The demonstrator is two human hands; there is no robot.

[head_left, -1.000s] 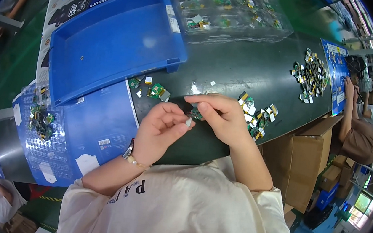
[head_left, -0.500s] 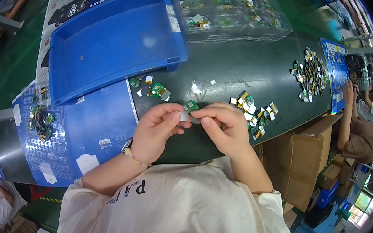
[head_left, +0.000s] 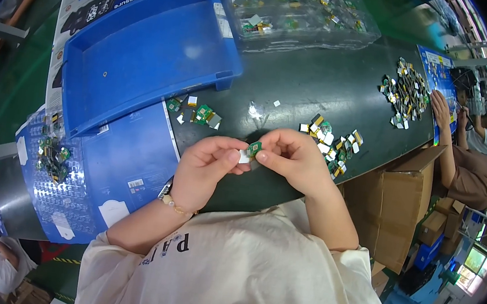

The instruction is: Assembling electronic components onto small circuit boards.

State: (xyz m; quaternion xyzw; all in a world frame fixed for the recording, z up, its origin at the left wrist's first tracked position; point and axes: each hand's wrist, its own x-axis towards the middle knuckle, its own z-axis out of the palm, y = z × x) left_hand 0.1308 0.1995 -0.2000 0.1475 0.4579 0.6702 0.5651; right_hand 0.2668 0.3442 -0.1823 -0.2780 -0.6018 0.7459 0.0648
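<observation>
In front of my body both hands meet over a small green circuit board [head_left: 255, 148] with a flat white piece [head_left: 244, 156] at its left side. My left hand [head_left: 207, 161] pinches the white piece between thumb and fingertips. The fingers and thumb of my right hand [head_left: 293, 162] close on the board, which is tilted. Whether the two parts are joined is hard to make out. Just beyond my hands lies a small group of green boards [head_left: 203, 114]. Right of my right hand is a loose pile of boards and white pieces [head_left: 333, 147].
A blue plastic tray [head_left: 148, 39] stands at the far left on printed sheets. Stacked clear blister trays [head_left: 301, 14] hold more boards at the back. A larger board pile [head_left: 405, 93] lies far right, near a co-worker's hand [head_left: 440, 108]. An open cardboard box [head_left: 390, 205] adjoins the table edge.
The green board has turned more upright and shifted slightly right between my fingers. My right hand has rotated around it. At the far right, the co-worker's hand has reached closer to the large pile.
</observation>
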